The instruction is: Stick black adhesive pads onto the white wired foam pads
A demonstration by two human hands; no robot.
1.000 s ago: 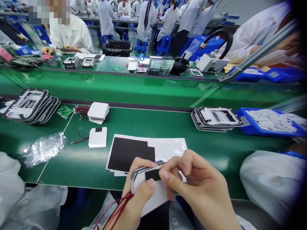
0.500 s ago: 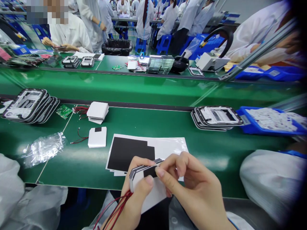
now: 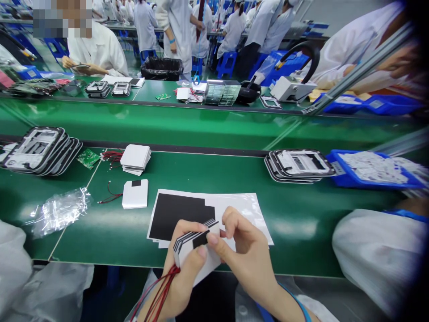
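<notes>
The worker's left hand (image 3: 181,277) grips a small stack of flat white rectangular blocks (image 3: 210,264) with dark edges, thumb across the front face, and red and black wires (image 3: 164,279) trail down over the wrist. The stack is held up just in front of the glossy white sheet (image 3: 243,210), nearer the worker. The right hand (image 3: 250,255) is half curled, its thumb on the end of a narrow matte-black strip (image 3: 200,240) lying along the front block's upper edge; from here I can't tell whether it pinches the strip or only presses it.

As far as I can judge, this front block is nearly finished: its strip looks flat. Left of the sheet, as the worker sees it, a single flat white block (image 3: 134,197) also bears a black patch. Beyond that, farther from the worker than the sheet, a neat pile of plain white blocks (image 3: 134,156) shows no patch on its top piece, so those seem left to do. On the sheet, plenty of black film (image 3: 181,214) remains, notched at one corner.
</notes>
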